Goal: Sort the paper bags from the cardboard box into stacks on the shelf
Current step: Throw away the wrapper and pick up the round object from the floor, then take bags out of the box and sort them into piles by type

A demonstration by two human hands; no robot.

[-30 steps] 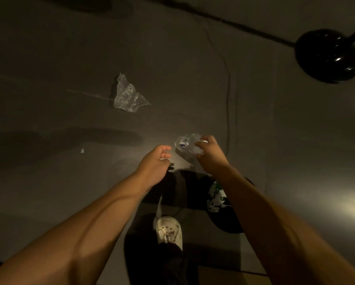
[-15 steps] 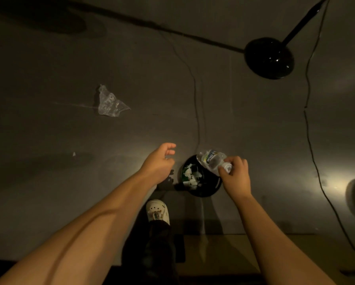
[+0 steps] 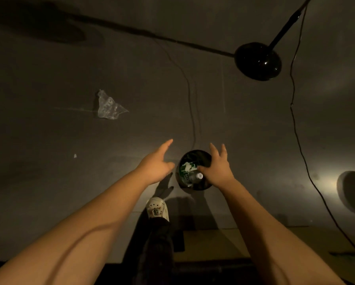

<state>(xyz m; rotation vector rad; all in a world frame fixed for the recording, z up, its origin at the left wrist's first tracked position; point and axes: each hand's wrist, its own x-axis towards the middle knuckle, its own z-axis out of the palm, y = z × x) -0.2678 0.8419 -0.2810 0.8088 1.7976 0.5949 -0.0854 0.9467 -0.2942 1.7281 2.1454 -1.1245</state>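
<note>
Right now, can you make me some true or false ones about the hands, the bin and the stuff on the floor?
1. A plastic bottle lies inside the round black bin. True.
2. The right hand grips the bottle. False: its fingers are spread above the bin and hold nothing.
3. The left hand is open. True.
4. The crumpled clear plastic lies in the bin. False: it lies on the floor, far to the left.
5. A white shoe shows below the bin. True.

My floor (image 3: 49, 182) looks matt grey; the lamp base (image 3: 257, 61) is glossy black, the wrapper (image 3: 108, 108) probably crinkled clear plastic.
</note>
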